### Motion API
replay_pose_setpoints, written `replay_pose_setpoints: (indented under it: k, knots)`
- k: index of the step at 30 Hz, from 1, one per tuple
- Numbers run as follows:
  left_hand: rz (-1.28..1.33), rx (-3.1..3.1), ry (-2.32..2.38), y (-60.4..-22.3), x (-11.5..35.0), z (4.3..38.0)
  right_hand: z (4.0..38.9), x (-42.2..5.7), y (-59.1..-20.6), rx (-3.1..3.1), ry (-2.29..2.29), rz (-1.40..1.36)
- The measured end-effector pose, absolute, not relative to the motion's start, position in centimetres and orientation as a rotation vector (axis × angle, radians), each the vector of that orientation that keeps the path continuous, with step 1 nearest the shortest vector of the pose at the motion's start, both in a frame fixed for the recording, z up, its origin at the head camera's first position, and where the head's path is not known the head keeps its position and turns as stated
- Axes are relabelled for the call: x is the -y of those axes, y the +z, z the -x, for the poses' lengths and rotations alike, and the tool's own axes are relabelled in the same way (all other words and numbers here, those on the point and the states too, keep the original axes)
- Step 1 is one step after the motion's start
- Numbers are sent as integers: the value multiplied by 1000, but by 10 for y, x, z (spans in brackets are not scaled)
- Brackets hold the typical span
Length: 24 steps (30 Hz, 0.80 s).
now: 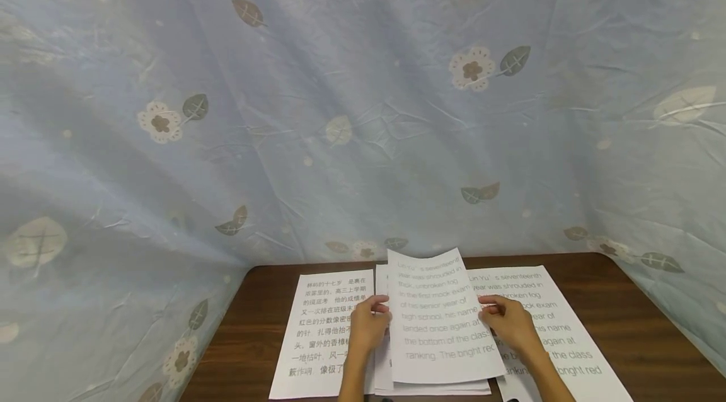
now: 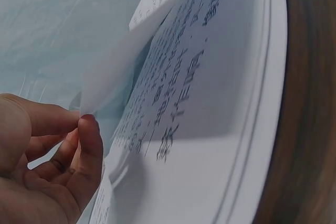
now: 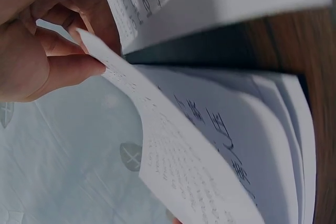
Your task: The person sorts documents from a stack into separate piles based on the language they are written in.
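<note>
A white sheet printed with large English text (image 1: 439,320) is lifted above a stack of papers (image 1: 383,377) in the middle of the table. My left hand (image 1: 368,326) pinches its left edge between thumb and fingertips, seen closely in the left wrist view, where the sheet (image 2: 113,64) bends upward. At the opposite edge, my right hand (image 1: 509,323) grips the sheet with the thumb and fingers; the right wrist view shows the sheet (image 3: 173,150) curving away from the thumb. Chinese print shows on the stack's top page (image 3: 236,114) underneath, largely hidden in the head view.
To the left lies a page of Chinese text (image 1: 317,333), partly covered by my left forearm. An English page (image 1: 573,351) lies at the right, beneath my right forearm. The dark wooden table (image 1: 244,326) meets a pale blue patterned cloth (image 1: 363,106) behind.
</note>
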State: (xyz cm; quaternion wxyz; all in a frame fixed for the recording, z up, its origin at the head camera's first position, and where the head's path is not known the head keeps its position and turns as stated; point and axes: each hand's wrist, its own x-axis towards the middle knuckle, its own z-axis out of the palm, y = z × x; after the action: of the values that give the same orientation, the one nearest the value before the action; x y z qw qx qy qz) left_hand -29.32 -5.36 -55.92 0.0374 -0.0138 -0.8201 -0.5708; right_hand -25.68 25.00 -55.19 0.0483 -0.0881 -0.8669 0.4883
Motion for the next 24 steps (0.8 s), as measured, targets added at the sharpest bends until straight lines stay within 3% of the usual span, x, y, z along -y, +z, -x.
replay_pose_setpoints:
  k: [24]
  knots:
    - [38,2470,-1842,-560,6,283,245,-296,-551,2705,1428,304]
